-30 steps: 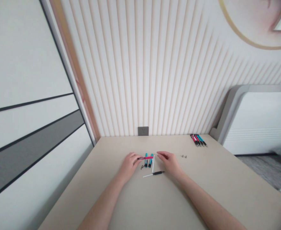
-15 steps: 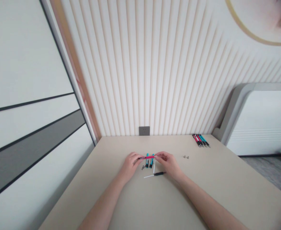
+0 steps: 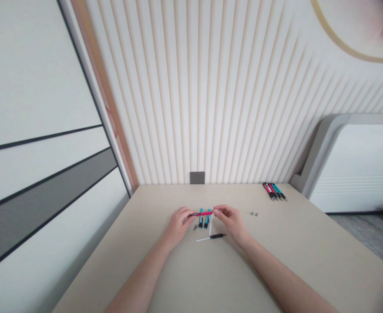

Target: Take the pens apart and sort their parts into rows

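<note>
Your left fingers (image 3: 185, 212) grip the pink pen barrel (image 3: 200, 213), held level just above two teal pen barrels (image 3: 203, 219). Your right fingertips (image 3: 218, 209) meet its far end; I cannot tell whether they grip. That end calls for a steady pinch, over the beige desk (image 3: 146, 261).

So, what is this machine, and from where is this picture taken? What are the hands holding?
No machine here, only a person's left hand and right hand, both bare. One camera worn on the head looks forward and down. The left holds a pink pen, and the right has its fingertips at the other end. On the beige table lie two teal pens, a white tube, a black-and-white pen, small metal parts and, further back, a row of pens.
</note>
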A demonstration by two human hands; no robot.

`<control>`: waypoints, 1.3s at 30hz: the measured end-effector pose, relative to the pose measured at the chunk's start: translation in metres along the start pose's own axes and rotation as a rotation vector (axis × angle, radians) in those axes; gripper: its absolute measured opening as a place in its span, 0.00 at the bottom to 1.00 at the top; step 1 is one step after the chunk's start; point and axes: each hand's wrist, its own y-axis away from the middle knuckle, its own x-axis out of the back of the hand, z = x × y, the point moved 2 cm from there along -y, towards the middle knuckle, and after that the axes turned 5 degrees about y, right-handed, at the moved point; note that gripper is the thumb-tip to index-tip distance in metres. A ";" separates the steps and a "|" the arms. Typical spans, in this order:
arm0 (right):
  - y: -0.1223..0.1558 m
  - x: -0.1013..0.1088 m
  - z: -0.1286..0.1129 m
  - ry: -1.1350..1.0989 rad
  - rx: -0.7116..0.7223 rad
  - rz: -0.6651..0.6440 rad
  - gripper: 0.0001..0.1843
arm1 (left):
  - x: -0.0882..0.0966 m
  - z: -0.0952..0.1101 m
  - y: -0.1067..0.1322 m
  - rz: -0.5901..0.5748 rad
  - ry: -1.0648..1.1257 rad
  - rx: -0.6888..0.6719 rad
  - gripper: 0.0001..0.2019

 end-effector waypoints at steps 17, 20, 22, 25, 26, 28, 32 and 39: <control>0.002 -0.004 0.007 0.017 0.028 -0.109 0.19 | -0.001 0.000 0.001 -0.037 0.022 -0.023 0.13; 0.006 -0.002 -0.003 0.137 0.094 -0.109 0.16 | -0.004 0.000 0.001 -0.068 -0.004 -0.030 0.11; 0.011 -0.002 -0.012 0.256 0.197 -0.109 0.13 | -0.005 -0.001 0.001 -0.087 -0.025 -0.042 0.11; 0.018 -0.004 -0.022 0.376 0.366 -0.138 0.10 | -0.007 -0.002 0.002 -0.115 -0.045 -0.060 0.10; 0.020 -0.005 -0.024 0.394 0.403 -0.152 0.09 | -0.008 -0.003 0.002 -0.123 -0.048 -0.063 0.10; 0.023 -0.007 -0.026 0.408 0.442 -0.168 0.08 | -0.009 -0.004 0.002 -0.132 -0.050 -0.063 0.09; 0.021 -0.006 -0.024 0.425 0.452 -0.149 0.08 | -0.009 -0.005 0.002 -0.119 -0.051 -0.050 0.08; 0.019 -0.003 -0.021 0.405 0.450 -0.142 0.09 | -0.010 -0.002 0.003 -0.149 -0.058 -0.025 0.08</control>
